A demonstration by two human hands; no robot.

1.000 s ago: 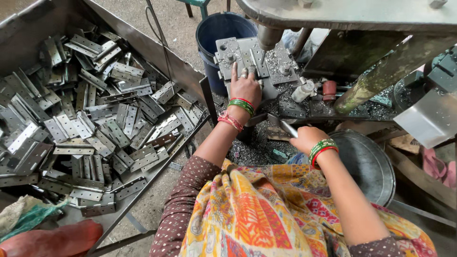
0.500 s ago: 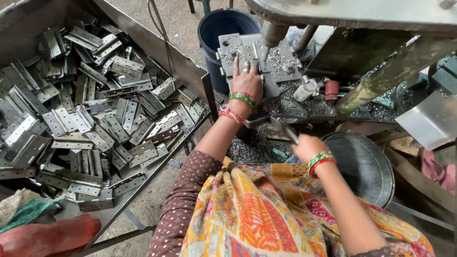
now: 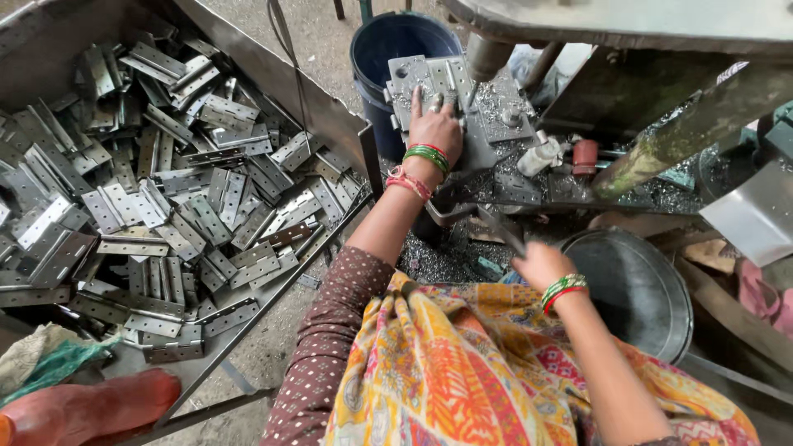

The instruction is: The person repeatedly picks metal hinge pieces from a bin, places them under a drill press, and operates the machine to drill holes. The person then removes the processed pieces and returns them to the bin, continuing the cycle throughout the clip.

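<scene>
My left hand (image 3: 436, 125) lies flat, fingers spread, pressing a metal hinge plate (image 3: 447, 76) onto the grey fixture plate (image 3: 499, 124) under the machine's round column (image 3: 486, 56). My right hand (image 3: 541, 263) is closed around a thin dark lever handle (image 3: 501, 230) that runs up toward the machine base. Both wrists carry green and red bangles. Metal shavings cover the fixture around the left hand.
A big steel tray (image 3: 324, 107) on the left holds several loose metal hinges (image 3: 178, 198). A blue bucket (image 3: 388, 49) stands behind the fixture. A round metal pan (image 3: 640, 289) sits by the right hand. A red bundle (image 3: 91, 406) lies at lower left.
My right hand has drawn the lever handle down and toward me. My left hand stays on the hinge plate, shifted slightly forward on the fixture.
</scene>
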